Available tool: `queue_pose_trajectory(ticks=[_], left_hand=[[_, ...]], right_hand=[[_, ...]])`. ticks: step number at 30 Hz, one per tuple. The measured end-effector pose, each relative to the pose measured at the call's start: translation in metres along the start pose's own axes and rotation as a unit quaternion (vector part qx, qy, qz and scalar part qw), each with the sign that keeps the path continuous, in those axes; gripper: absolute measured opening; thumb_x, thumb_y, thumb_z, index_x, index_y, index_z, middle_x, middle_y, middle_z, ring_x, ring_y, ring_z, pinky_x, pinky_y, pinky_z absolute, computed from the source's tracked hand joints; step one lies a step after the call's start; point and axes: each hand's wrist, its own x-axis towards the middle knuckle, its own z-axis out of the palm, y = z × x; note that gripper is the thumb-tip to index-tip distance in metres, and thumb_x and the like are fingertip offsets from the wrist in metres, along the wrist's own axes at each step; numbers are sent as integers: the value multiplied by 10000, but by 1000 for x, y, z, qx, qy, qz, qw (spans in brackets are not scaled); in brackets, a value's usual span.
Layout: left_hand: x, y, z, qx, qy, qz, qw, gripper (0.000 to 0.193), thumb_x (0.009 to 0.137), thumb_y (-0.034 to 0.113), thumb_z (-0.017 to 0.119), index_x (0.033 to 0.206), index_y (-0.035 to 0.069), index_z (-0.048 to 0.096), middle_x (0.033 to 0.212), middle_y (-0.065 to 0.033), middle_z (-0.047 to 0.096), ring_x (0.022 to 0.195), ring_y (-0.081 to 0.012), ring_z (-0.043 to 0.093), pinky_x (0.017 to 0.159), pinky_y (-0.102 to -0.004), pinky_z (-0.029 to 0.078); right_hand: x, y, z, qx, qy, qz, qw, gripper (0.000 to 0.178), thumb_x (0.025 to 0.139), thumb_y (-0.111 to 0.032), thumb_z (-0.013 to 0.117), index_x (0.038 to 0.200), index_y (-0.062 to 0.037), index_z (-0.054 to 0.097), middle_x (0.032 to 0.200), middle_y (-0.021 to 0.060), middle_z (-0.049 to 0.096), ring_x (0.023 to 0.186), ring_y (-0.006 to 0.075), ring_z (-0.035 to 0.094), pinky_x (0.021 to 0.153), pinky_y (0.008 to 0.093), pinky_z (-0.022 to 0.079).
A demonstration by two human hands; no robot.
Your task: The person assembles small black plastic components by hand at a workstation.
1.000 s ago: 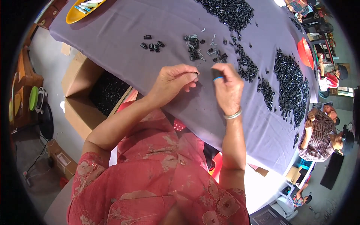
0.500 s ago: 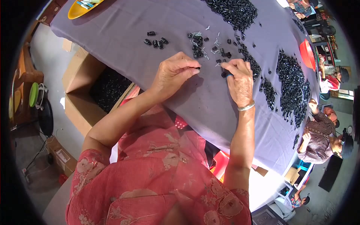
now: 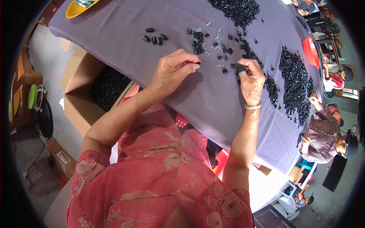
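Between the thumb and forefinger of my left hand [image 3: 175, 68] is a small black cylindrical part [image 3: 198, 63]. My right hand [image 3: 251, 78], with a bracelet at its wrist, is pinched just above the cloth, right of the loose parts. A dark cover with a blue edge [image 3: 240, 69] sits on one of its digits; what the fingertips hold, if anything, is hidden. Small silver pins or screws [image 3: 218, 38] lie scattered beyond my hands among black parts [image 3: 196, 38]. Farther left sits a small group of black parts [image 3: 154, 39].
Heaps of black parts [image 3: 235, 13] lie on the grey tablecloth [image 3: 125, 34], with another large heap [image 3: 293, 81] at the right. An open cardboard box [image 3: 78, 72] of black pieces stands left. A yellow dish [image 3: 70, 13] and red basin [image 3: 310, 53] flank the table; other people sit right.
My right hand has moved right, away from the scattered pins, with its fingers curled in. My left hand has shifted slightly up and left, keeping the black part.
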Motion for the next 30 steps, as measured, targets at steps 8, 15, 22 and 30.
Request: queue_pose_trajectory(ticks=[8,15,22,30], left_hand=[[-1,-1,2,11,-6,4,1000,107,850,13,665,956,1,666,833,-22,579,764,-86,552,697,-236,460],[3,-5,2,58,-16,11,998,99,857,14,656,955,1,658,819,-32,579,735,-107,590,679,-242,479],[3,-5,6,15,-8,10,1000,93,872,19,645,962,0,662,824,-42,598,719,-112,626,661,-243,493],[2,-5,5,22,-15,-4,1000,104,882,28,633,979,5,664,835,-49,606,724,-122,645,658,-248,504]], right_hand=[[1,-10,11,-146,-59,-39,987,90,743,11,671,827,-18,664,716,41,572,567,136,527,558,268,433],[14,-20,10,-231,-114,70,964,147,675,-65,643,814,-21,665,693,91,629,577,204,600,587,316,480],[5,-33,10,-61,-53,-11,997,99,711,57,610,777,-11,636,687,-10,602,586,79,552,568,223,439],[-7,-57,38,256,-76,98,959,210,841,119,521,958,-7,643,887,4,644,818,73,594,762,209,467]])
